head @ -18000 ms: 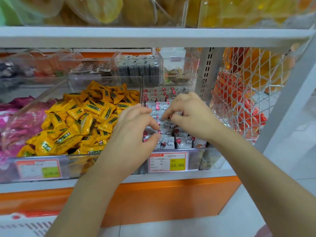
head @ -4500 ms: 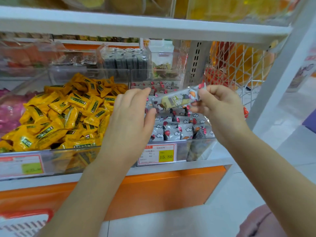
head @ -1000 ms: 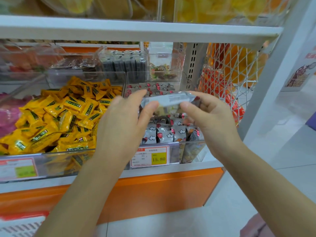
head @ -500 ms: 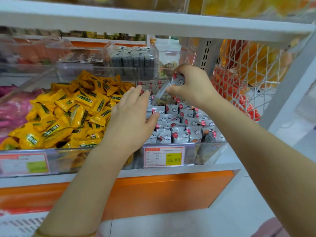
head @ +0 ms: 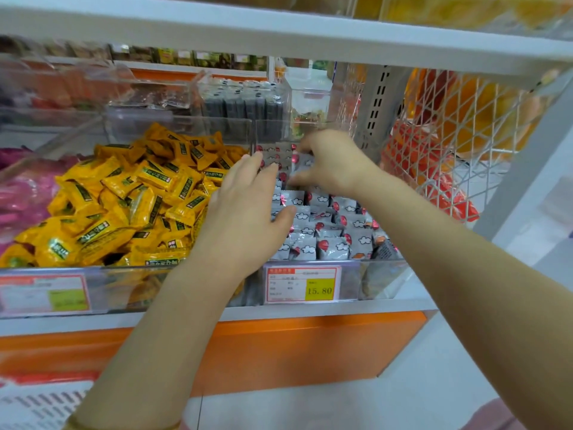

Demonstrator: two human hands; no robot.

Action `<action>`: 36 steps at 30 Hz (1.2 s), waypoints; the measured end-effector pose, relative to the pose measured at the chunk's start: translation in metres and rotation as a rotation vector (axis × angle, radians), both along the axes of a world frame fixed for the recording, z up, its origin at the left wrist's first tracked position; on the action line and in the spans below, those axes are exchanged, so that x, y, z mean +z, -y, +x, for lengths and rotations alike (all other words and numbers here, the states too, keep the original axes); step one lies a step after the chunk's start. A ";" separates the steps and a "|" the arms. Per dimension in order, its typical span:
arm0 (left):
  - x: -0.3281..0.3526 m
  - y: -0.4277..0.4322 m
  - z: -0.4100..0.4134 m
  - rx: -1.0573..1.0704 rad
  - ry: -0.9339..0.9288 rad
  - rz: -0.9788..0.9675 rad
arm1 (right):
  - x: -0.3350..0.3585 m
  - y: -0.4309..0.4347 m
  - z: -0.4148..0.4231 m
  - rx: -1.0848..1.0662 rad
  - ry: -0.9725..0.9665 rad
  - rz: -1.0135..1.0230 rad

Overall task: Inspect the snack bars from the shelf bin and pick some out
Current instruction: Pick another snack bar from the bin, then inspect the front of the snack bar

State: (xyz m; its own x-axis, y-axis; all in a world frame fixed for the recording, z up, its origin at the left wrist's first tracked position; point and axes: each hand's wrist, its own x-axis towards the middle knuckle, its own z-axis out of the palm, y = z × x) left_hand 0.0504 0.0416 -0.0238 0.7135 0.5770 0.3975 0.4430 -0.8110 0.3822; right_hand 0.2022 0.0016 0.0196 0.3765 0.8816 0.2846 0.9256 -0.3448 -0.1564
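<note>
**Left hand (head: 245, 218) and right hand (head: 333, 164) at the shelf bin (head: 379, 279): inspection step**

1. Nearest to us, the price tag (head: 302, 285) sits on the bin's clear front wall. Behind that wall the snack bars (head: 333, 248), in grey wrappers with cloud and red marks, stand packed in rows that fill the bin from front to back.

2. The left hand hovers flat over the middle rows on the bin's left side. Its fingers are straight and spread, and it holds nothing. The yellow packets (head: 130, 200) lie just beside it in the neighbouring bin.

3. The right hand reaches farther in, to the rear rows. Its fingers curl downward with the thumb below them, and a grey wrapper shows between finger and thumb. We cannot tell whether the hand pinches that bar or only touches the pile.

4. Beyond the hands stands a rear bin of dark packs (head: 245, 110). A wire basket (head: 459, 135) hangs to the right.

5. We judge the step in hand to be choosing a bar from the rear rows.

6. The next move calls for a firm pinch on one bar only and a straight lift clear of its neighbours. We then bring the bar toward us so the wrapper can be read. The free left hand can take the other end.
</note>
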 end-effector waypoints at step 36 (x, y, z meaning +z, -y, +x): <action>0.004 0.016 -0.005 0.080 0.185 0.109 | 0.005 0.068 0.005 -0.202 -0.590 0.848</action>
